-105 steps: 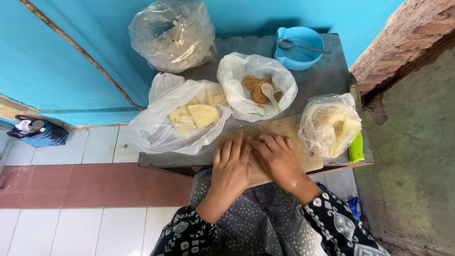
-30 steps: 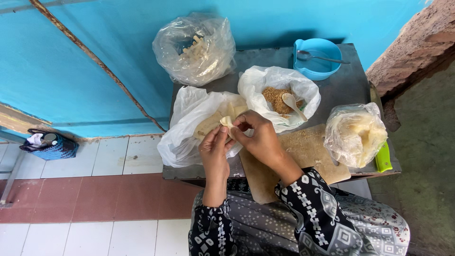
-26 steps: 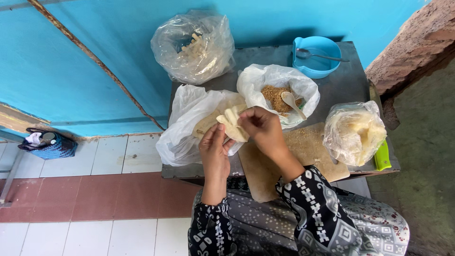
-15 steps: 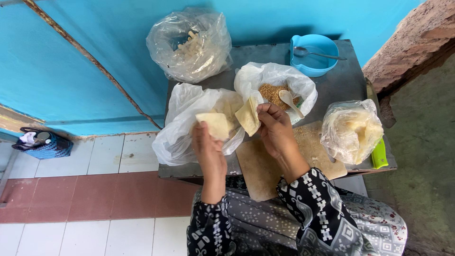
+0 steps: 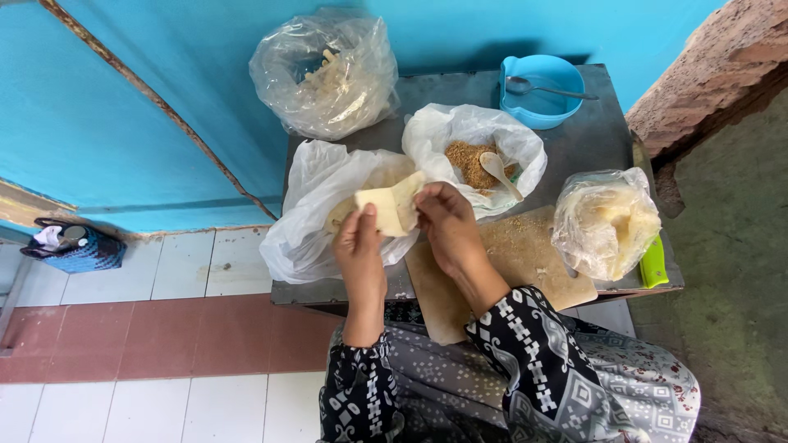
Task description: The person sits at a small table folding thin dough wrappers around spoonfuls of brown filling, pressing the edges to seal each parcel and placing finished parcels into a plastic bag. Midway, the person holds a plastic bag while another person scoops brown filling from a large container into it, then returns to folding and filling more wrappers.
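While both hands pinch one pale wrapper sheet [image 5: 389, 208], left hand [image 5: 358, 239] and right hand [image 5: 443, 220] hold it clear above the white bag [image 5: 308, 221]. Nothing on it yet. Filling bag with spoon [image 5: 498, 168] just beyond; board [image 5: 517, 262] bare beneath.

Four plastic bags: upper-left clear bag [image 5: 324, 74], white bag of wrappers [image 5: 316, 217], white bag of brown filling [image 5: 474, 148], clear bag at right [image 5: 603, 221]. Two spoons: metal spoon [image 5: 542, 86], pale spoon [image 5: 499, 171]. One blue bowl [image 5: 542, 92]. One wooden board [image 5: 509, 275]. Two hands [image 5: 359, 242] [image 5: 447, 226]. One counter [image 5: 595, 139].
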